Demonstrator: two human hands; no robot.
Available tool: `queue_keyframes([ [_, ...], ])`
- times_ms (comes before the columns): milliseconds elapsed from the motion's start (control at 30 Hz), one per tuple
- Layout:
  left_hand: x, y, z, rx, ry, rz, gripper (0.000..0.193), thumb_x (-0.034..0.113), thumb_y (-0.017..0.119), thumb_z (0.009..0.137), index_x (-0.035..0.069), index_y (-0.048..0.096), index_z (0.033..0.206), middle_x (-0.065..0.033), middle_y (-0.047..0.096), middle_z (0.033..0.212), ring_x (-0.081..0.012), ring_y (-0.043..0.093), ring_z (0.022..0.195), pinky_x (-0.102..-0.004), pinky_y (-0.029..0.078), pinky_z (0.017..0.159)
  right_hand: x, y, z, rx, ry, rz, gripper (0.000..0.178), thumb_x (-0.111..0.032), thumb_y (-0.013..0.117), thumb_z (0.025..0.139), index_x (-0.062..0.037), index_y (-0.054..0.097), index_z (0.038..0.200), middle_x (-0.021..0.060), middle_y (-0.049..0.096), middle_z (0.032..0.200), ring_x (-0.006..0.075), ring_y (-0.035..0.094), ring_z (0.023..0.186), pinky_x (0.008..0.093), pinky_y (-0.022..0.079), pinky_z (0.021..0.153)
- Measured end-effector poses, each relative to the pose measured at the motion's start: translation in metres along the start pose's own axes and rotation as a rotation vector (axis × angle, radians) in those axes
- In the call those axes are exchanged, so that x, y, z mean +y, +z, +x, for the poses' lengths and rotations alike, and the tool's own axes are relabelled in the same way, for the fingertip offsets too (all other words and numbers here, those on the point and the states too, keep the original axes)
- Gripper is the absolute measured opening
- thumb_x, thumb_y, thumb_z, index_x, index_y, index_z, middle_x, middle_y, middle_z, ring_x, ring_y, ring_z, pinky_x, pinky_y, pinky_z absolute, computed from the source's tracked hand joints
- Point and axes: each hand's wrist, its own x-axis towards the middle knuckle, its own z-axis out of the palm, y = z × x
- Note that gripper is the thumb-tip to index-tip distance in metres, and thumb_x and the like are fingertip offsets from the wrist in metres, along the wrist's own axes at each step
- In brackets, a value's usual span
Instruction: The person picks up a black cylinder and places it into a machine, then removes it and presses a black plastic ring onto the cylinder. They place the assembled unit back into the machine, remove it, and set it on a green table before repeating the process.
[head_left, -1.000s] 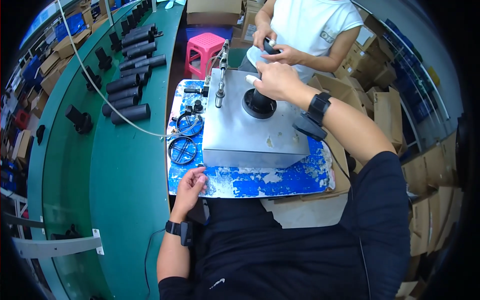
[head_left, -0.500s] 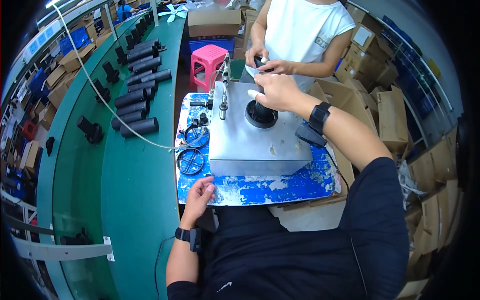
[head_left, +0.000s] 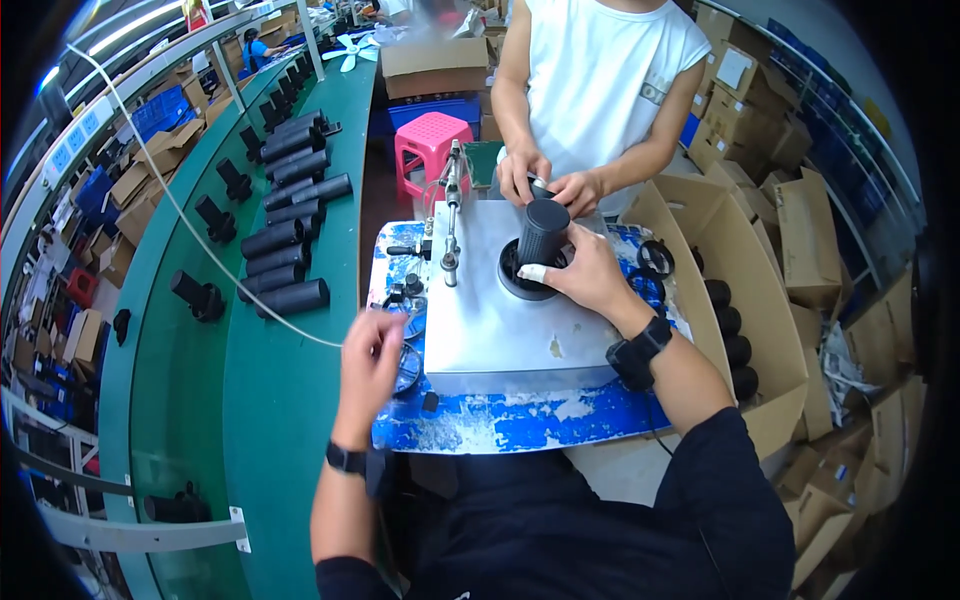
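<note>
A black ribbed cylinder [head_left: 543, 232] stands upright in a round black base [head_left: 515, 272] on the silver metal box [head_left: 480, 345]. My right hand [head_left: 590, 272] wraps round its side, with a pale covering on the thumb. Left of the box, my left hand [head_left: 370, 365] is in the air near the table's left edge, its fingers curled and smeared by motion. Whether anything is in them cannot be made out. Close by lie a black ring with spokes [head_left: 408, 368] and a small black piece [head_left: 430, 401].
A metal lever fixture [head_left: 452, 225] rises at the box's left. Across from me, a co-worker's hands [head_left: 548, 188] handle a dark part. Several black tubes [head_left: 290, 298] lie on the green conveyor [head_left: 290, 400]. A carton [head_left: 765, 400] with black round parts stands right. A pale hose [head_left: 190, 190] crosses the left side.
My right hand has shifted its hold down the cylinder's right side, leaving its top uncovered. My left hand has risen and moved left from the table's front edge. The view has tilted slightly.
</note>
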Motion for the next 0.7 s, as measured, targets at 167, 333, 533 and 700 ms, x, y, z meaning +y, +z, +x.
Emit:
queue_keyframes([
  [167, -0.072, 0.017, 0.103, -0.006, 0.004, 0.303, 0.021, 0.016, 0.065, 0.105, -0.001, 0.073, 0.114, -0.0192, 0.071, 0.116, -0.0386, 0.070, 0.105, -0.0407, 0.055, 0.093, 0.027, -0.006, 0.014, -0.065, -0.208, -0.035, 0.068, -0.032, 0.096, 0.075, 0.0002, 0.069, 0.128, 0.0182, 0.076, 0.115, 0.0295, 0.074, 0.104, 0.0409, 0.057, 0.095],
  [333, -0.133, 0.026, 0.130, -0.069, 0.028, 0.374, 0.030, 0.024, 0.061, 0.108, 0.000, 0.072, 0.122, -0.0234, 0.070, 0.128, -0.0449, 0.067, 0.117, -0.0469, 0.053, 0.101, 0.012, 0.003, 0.005, 0.023, -0.201, -0.023, 0.069, -0.034, 0.095, 0.076, -0.0003, 0.069, 0.129, 0.0200, 0.075, 0.117, 0.0339, 0.074, 0.105, 0.0424, 0.058, 0.094],
  [533, -0.099, 0.027, 0.139, -0.296, -0.323, 0.393, 0.040, 0.030, 0.059, 0.110, 0.001, 0.067, 0.135, -0.0261, 0.068, 0.136, -0.0450, 0.064, 0.125, -0.0476, 0.051, 0.103, 0.009, 0.002, -0.002, 0.048, -0.068, 0.013, 0.070, -0.035, 0.093, 0.077, 0.0006, 0.066, 0.131, 0.0216, 0.074, 0.117, 0.0359, 0.074, 0.105, 0.0431, 0.058, 0.094],
  [700, -0.078, 0.010, 0.098, 0.072, -0.040, 0.314, 0.034, 0.024, 0.061, 0.109, 0.000, 0.069, 0.132, -0.0220, 0.071, 0.132, -0.0369, 0.069, 0.115, -0.0427, 0.054, 0.095, 0.005, 0.014, 0.002, 0.064, -0.142, 0.016, 0.071, -0.036, 0.090, 0.080, 0.0007, 0.063, 0.134, 0.0226, 0.073, 0.117, 0.0370, 0.073, 0.104, 0.0439, 0.058, 0.092],
])
